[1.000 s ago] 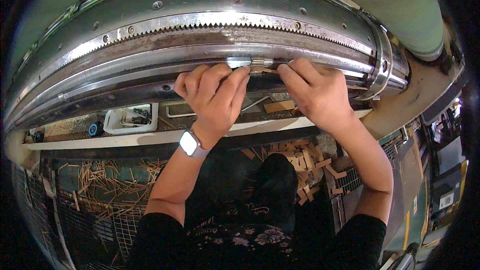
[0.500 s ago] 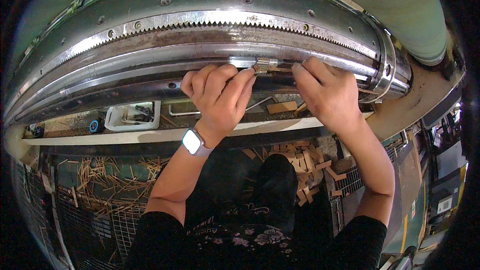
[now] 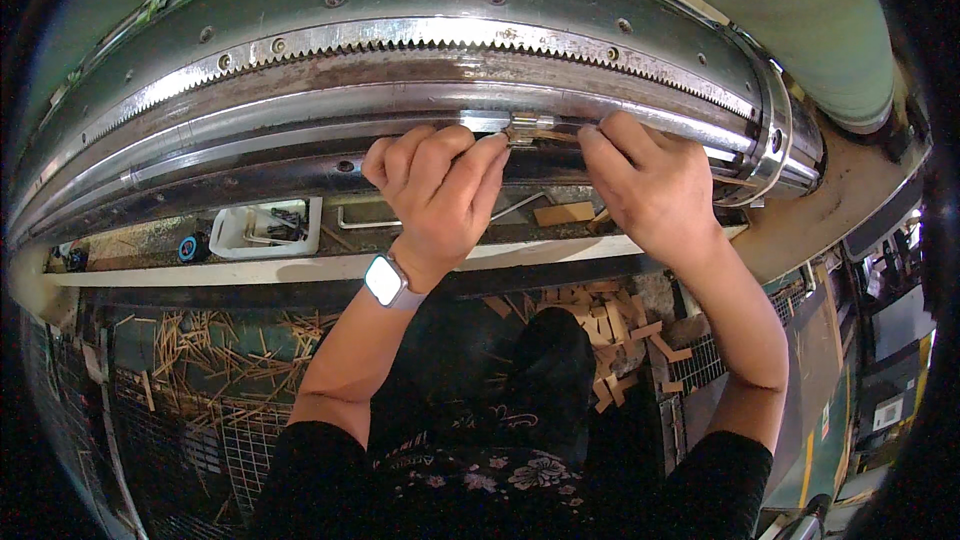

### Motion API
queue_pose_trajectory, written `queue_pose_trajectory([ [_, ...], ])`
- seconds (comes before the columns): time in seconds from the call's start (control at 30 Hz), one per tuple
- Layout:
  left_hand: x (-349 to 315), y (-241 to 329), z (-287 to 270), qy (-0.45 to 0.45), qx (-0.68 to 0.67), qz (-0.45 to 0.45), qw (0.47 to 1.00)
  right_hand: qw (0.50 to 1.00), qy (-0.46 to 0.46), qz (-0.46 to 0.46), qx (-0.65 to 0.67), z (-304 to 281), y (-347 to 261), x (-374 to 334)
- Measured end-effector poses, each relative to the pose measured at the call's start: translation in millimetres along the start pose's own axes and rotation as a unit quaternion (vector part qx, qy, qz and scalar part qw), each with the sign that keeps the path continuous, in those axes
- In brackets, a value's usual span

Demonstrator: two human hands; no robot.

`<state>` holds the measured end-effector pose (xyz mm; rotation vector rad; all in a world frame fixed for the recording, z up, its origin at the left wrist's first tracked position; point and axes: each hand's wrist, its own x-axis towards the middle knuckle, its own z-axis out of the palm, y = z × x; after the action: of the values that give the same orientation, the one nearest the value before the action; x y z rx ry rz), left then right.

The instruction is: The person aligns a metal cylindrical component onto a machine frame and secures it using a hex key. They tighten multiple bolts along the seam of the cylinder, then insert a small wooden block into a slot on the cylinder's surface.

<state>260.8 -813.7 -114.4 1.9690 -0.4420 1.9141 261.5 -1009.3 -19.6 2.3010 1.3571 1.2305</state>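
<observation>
A big round machine ring (image 3: 300, 110) of grey metal fills the upper view, with a toothed gear band (image 3: 420, 35) along it. A small shiny metal piece (image 3: 522, 126) sits in the polished groove of the ring. My left hand (image 3: 435, 190), with a watch on its wrist, pinches that piece from the left with curled fingertips. My right hand (image 3: 650, 180) presses its fingertips against the groove just to the right of the piece. Whether the right hand also grips the piece is hidden by its fingers.
Below the ring runs a ledge with a white tray (image 3: 265, 227) of small parts, a bent metal rod (image 3: 370, 223) and a wooden block (image 3: 563, 213). Wooden sticks (image 3: 230, 345) and blocks (image 3: 610, 315) litter the wire-mesh floor (image 3: 150, 440). A green machine body (image 3: 800, 20) stands upper right.
Both hands have shifted slightly downward and to the right along the ring's groove. The left fingers stay closed on the small metal piece.
</observation>
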Motion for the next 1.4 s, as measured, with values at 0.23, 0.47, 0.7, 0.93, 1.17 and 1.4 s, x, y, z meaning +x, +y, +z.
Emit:
queue_pose_trajectory([
  [0.23, -0.2, 0.6, -1.4, -0.007, 0.001, -0.005, 1.000, 1.000, -0.008, 0.006, 0.006, 1.0, 0.3, -3.4],
  [0.47, -1.1, 0.1, -1.1, -0.002, -0.004, -0.008, 1.000, 1.000, 0.016, -0.008, 0.007, -0.8, -0.6, 4.1],
  [0.7, -0.2, 0.8, -1.6, -0.006, -0.001, -0.007, 1.000, 1.000, 0.003, -0.006, 0.002, 1.0, -0.1, -1.0],
  [0.93, 0.3, 0.7, -2.7, -0.008, -0.001, -0.001, 1.000, 1.000, 0.010, -0.016, 0.013, 4.1, -11.0, 10.8],
  [1.17, -2.5, -1.4, -0.3, -0.008, -0.003, 0.017, 1.000, 1.000, 0.027, 0.003, 0.009, -6.1, -7.6, -0.8],
  [1.4, -0.6, -1.2, -0.5, -0.002, 0.005, 0.011, 1.000, 1.000, 0.001, 0.006, 0.018, -0.3, -3.8, -10.6],
])
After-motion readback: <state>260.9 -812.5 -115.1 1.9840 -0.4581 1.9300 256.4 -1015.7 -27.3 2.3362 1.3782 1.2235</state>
